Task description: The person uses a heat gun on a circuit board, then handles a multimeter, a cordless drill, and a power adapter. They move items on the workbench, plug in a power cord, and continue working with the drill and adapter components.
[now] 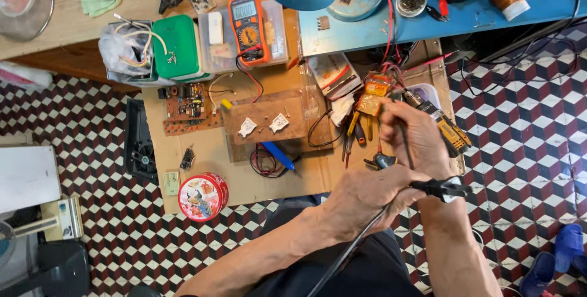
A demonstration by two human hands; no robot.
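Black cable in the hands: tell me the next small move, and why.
Probably draw the slack through. The left hand grips the black cable beside a black clip, while the right hand holds a thin strand upright near the orange part. The cable trails loosely over the lap, so tightening seems sensible.

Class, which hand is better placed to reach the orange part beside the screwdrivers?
Probably the right hand: it sits right next to the orange part. The left hand is lower, gripping a black cable.
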